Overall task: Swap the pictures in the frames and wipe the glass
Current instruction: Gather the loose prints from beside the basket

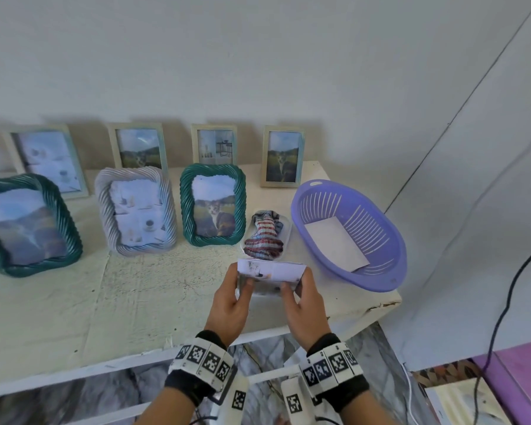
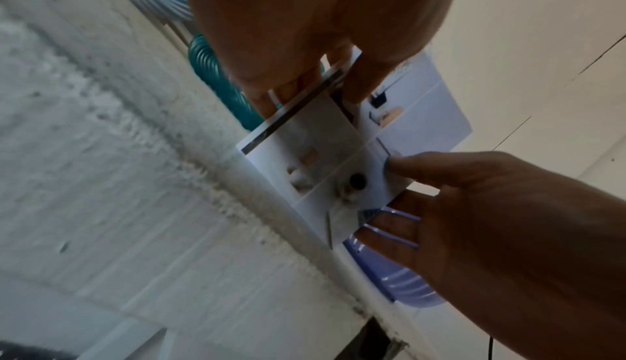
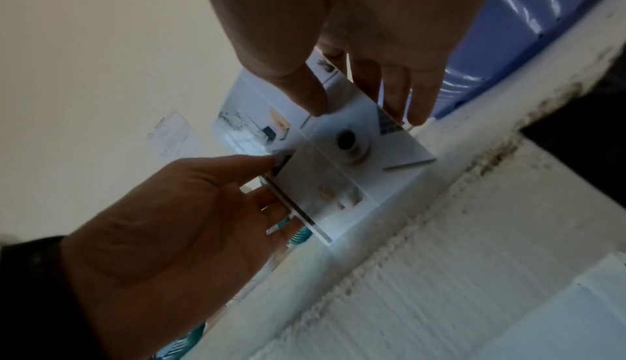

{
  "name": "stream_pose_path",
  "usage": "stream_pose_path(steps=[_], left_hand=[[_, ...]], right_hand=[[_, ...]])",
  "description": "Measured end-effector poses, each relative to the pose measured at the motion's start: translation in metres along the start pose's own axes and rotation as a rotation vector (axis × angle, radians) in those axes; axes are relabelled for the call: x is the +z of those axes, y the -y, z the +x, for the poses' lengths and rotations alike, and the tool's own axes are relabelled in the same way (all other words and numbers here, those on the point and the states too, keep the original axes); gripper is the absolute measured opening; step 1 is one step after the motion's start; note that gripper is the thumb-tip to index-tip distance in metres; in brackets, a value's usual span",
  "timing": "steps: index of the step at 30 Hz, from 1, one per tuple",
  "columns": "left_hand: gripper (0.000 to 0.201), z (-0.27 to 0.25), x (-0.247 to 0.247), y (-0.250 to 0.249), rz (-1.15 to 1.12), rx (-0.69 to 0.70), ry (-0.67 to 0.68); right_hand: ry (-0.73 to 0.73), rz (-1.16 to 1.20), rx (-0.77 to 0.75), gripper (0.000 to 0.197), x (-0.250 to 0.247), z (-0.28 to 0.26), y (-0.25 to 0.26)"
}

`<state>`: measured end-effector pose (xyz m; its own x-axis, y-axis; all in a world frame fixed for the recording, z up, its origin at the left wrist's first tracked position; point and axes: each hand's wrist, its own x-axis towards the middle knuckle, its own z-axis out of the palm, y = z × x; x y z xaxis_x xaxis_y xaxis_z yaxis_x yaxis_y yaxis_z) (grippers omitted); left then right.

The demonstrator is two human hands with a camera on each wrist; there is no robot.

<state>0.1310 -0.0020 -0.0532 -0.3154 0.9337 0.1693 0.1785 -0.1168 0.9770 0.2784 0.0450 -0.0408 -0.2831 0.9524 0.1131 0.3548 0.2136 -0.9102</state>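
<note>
Both hands hold a small stack of picture prints (image 1: 270, 269) upright above the shelf's front right part. My left hand (image 1: 242, 280) pinches its left edge and my right hand (image 1: 292, 286) pinches its right edge. The left wrist view shows the front print (image 2: 321, 157) with coffee cups, and a second print (image 2: 426, 103) sticking out behind it. In the right wrist view the front print (image 3: 355, 162) has a thick clear edge, like a glass pane. A striped cloth (image 1: 265, 237) lies in a clear tray just beyond the hands. Picture frames stand behind: teal twisted (image 1: 213, 204), white twisted (image 1: 135, 210).
A purple slotted basket (image 1: 377, 240) with a white card (image 1: 334, 243) in it sits at the shelf's right end. Another teal frame (image 1: 25, 225) stands far left, and several plain frames line the wall (image 1: 281, 156). The shelf's front edge (image 1: 154, 351) is near my wrists.
</note>
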Motion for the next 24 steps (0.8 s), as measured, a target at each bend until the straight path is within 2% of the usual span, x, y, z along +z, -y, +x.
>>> stream_pose_path(steps=[3, 6, 9, 13, 16, 20, 22, 24], left_hand=[[0.036, 0.000, 0.006, 0.005, 0.042, -0.074, 0.015], [0.050, 0.001, 0.012, 0.005, 0.104, -0.129, 0.007], [0.045, 0.004, 0.016, -0.003, 0.092, -0.134, -0.005], [0.038, 0.016, 0.024, -0.029, 0.012, -0.110, 0.048], [0.040, 0.031, 0.035, -0.041, -0.079, -0.137, 0.109], [0.042, 0.053, 0.055, -0.037, 0.086, -0.187, 0.117], [0.045, 0.062, 0.067, -0.034, 0.126, -0.232, 0.154], [0.047, 0.067, 0.077, -0.033, 0.130, -0.284, 0.177]], right_hand=[[0.031, -0.016, 0.039, 0.031, 0.008, 0.003, -0.008], [0.037, -0.032, 0.053, 0.029, 0.013, 0.006, -0.010], [0.014, -0.054, 0.024, 0.027, 0.004, 0.007, -0.004], [0.022, -0.051, -0.058, 0.028, -0.035, 0.011, 0.021], [0.091, -0.029, -0.021, 0.024, -0.083, 0.030, 0.042], [0.101, -0.233, 0.063, 0.019, -0.150, 0.083, 0.052], [0.175, -0.394, 0.128, 0.020, -0.170, 0.113, 0.050], [0.278, -0.552, 0.193, 0.030, -0.177, 0.141, 0.041]])
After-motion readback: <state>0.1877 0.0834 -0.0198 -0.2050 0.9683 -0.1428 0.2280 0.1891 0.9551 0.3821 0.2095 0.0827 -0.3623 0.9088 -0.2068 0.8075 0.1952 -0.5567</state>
